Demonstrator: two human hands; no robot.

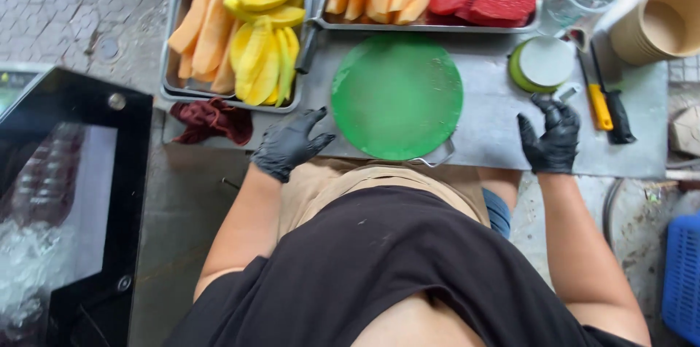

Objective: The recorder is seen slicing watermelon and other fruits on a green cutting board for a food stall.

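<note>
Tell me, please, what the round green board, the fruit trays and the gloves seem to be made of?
Round green board: probably plastic, with a matt, scuffed face. Fruit trays: metal, likely stainless steel, with grey shiny rims. Gloves on the left hand and right hand: thin black rubbery material, perhaps nitrile, wrinkled and slightly glossy.

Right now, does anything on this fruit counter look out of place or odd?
One thing stands out: a crumpled dark red cloth hangs over the counter's near edge, by the tray of mango slices. The green round cutting board also juts slightly past that edge. Both gloved hands, left and right, hold nothing.
</note>
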